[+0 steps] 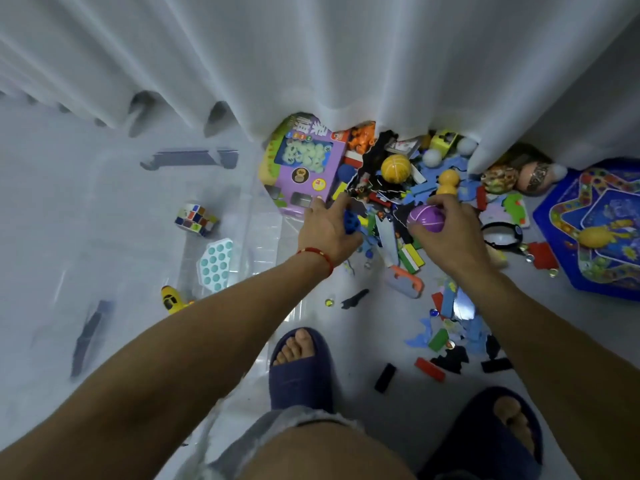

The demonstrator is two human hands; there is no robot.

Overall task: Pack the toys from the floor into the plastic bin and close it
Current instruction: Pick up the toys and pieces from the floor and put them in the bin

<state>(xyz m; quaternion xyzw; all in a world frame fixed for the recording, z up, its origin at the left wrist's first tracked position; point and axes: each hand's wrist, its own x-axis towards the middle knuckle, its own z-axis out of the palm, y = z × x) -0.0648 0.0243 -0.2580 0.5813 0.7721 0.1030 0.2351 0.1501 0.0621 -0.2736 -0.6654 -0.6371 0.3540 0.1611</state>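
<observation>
Head view shows a clear plastic bin (242, 216) on the floor at left, its walls see-through, with dark latches. Inside lie a puzzle cube (195, 219), a teal bubble pad (214, 259) and a yellow toy car (173, 299). Right of the bin, toys (398, 202) lie heaped against a white curtain (346, 64). The left hand (329, 230) curls round a blue toy (351, 221) at the pile's edge, beside a purple box (304, 164). The right hand (446, 230) grips a purple ball (426, 219) above the heap. A blue game board (595, 230) lies far right.
</observation>
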